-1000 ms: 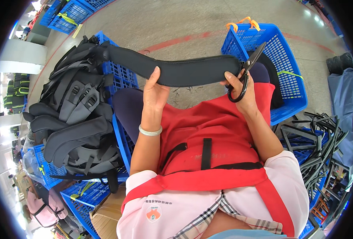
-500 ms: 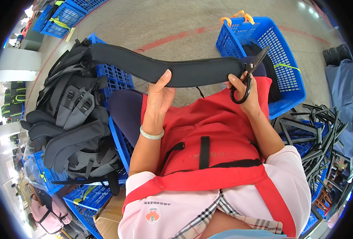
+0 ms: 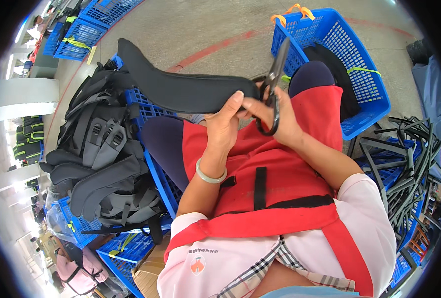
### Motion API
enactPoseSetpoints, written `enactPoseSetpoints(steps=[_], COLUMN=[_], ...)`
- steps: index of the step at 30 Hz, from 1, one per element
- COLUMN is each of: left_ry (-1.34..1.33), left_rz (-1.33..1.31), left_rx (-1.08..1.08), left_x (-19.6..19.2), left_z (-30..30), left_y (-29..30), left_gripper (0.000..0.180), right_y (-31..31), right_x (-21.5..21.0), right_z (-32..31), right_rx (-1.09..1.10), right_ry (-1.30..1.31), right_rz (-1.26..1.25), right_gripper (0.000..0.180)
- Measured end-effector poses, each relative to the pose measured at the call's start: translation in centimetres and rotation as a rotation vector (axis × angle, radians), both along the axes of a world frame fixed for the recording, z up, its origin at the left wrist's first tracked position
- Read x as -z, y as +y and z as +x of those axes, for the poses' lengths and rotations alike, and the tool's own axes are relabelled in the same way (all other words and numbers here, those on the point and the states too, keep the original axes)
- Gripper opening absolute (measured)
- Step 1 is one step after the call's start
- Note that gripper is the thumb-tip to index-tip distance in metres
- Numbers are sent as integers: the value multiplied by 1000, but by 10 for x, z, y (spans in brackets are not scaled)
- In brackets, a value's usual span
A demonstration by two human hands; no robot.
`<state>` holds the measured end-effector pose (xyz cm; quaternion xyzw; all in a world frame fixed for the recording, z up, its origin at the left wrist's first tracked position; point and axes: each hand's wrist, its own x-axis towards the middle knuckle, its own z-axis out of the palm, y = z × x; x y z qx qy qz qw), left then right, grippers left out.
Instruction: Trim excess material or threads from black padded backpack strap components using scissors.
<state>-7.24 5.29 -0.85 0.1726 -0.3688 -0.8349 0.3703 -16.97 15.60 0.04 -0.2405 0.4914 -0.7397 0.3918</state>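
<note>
A dark grey padded strap (image 3: 180, 92), curved like a backpack shoulder strap, extends to the left above my lap. My left hand (image 3: 223, 124) grips it close to its right end, thumb on top and fingers underneath. Black-handled scissors (image 3: 280, 60) are in my right hand (image 3: 286, 123), with a handle loop around the hand and the blades pointing up and away. The thumb and fingertips of that hand meet the strap's right end beside my left thumb. What they pinch there is partly hidden.
To my left, a heap of similar grey straps (image 3: 103, 171) covers blue crates (image 3: 163, 186). A blue basket (image 3: 367, 111) with black pieces inside stands ahead right. Many thin dark strips (image 3: 404, 179) pile up at my right. A red apron (image 3: 300, 144) covers my lap.
My left hand has slid right along the strap to its right end. My right hand has come left to meet it, and the scissors have turned more upright. The strap's left end is higher.
</note>
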Motion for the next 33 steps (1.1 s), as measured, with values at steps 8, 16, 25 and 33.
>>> enactPoseSetpoints(steps=[8,16,25,33], left_ry=[4,-11,-126,-136], left_rz=[19,-16,-134,-173], left_rx=[-13,105,141,176], left_x=[1,6,8,12], left_z=[17,26,37,43], left_y=[-18,-26,-25,-26], left_gripper=[25,26,27,26], right_y=[26,44,45,48], right_x=[5,-8,-27,-22], right_z=[-19,-26,-34,-30], right_rx=[-189,-374,-487,-529], right_ry=[400,559,705,682], right_rz=[236,476,574,629], right_gripper=[37,61,62,60])
